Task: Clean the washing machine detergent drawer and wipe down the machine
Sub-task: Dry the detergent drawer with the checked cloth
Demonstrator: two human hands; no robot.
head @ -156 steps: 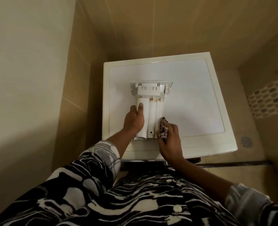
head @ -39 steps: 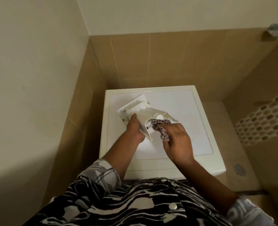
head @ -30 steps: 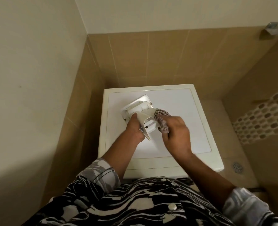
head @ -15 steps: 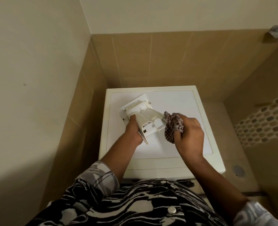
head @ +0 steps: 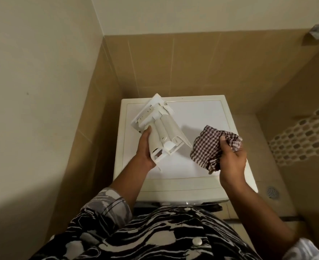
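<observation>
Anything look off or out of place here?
Only the detergent drawer: held tilted above the washing machine top by the left hand. The right hand grips the checked cloth, apart from it. No spill or damage visible.

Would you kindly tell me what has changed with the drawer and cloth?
The right hand drew the checked cloth off the detergent drawer, rightward; they are now apart. The left hand tipped the drawer up from lying flat on the washing machine. Both hands keep their grips.

One drawer (head: 162, 136), one cloth (head: 207, 149), one machine (head: 201, 113)
</observation>
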